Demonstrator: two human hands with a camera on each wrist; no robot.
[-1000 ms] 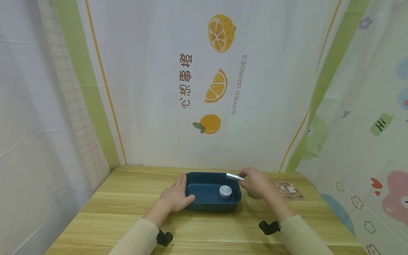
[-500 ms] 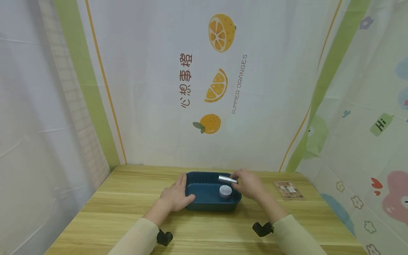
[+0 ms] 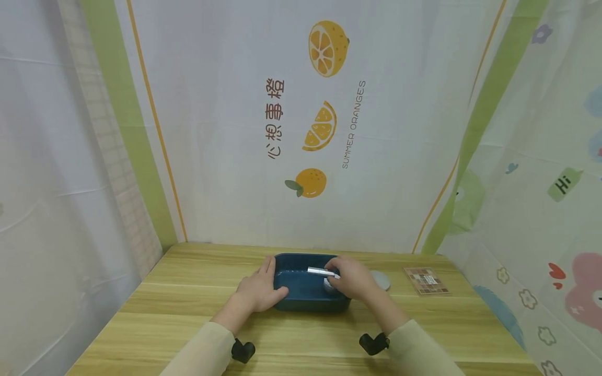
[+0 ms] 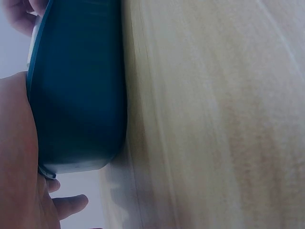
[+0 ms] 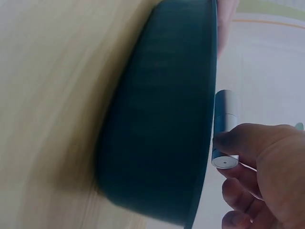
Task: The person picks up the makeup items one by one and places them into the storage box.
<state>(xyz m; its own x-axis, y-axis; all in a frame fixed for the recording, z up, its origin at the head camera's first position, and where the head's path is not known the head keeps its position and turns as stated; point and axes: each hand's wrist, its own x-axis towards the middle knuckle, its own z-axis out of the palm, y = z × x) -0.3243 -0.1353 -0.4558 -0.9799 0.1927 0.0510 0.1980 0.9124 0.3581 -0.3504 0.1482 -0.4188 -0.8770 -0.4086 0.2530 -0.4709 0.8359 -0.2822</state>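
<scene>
Midway along the far edge of the tabletop (image 3: 164,303), and just in from it, sits a blue tub (image 3: 305,306). A silver tube (image 3: 319,271) is held over its right half, nearly level, at about rim height. The right hand's (image 3: 354,278) fingers are clamped on the tube's right end; that hand hides the tub's far right corner and part of the round tin (image 3: 328,286) inside. From the right wrist, the tub's wall blocks the tin altogether. The left hand (image 3: 257,290) rests on the tub's left end, fingers straight, thumb apart from them over the near rim. Just beyond the right hand lies a pale disc (image 3: 382,280), partly covered by it. Farther on, toward the tabletop's far right corner, lies a checked palette (image 3: 427,281), well apart from the tub. A white curtain (image 3: 226,183) with printed oranges rises behind the far edge.
</scene>
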